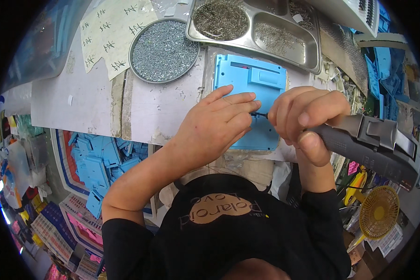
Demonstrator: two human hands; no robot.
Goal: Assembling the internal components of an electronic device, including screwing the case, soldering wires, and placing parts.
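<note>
A flat light-blue plastic panel (268, 100) with a raised block and a slot near its far edge lies on the bench in front of me. My left hand (219, 116) rests on the panel's left part, fingers stretched out. My right hand (308, 119) is wrapped round a dark grey electric screwdriver (364, 147), held nearly level from the right. Its thin dark bit points left and meets the panel close to my left fingertips. Whether a screw sits under the tip is too small to tell.
Beyond the panel stand a round dish of silvery screws (164, 50) and a steel compartment tray (308, 44) with small metal parts. A crate of blue panels (95, 163) is at lower left. More blue parts (382, 65) lie far right; a yellow fan (379, 212) stands lower right.
</note>
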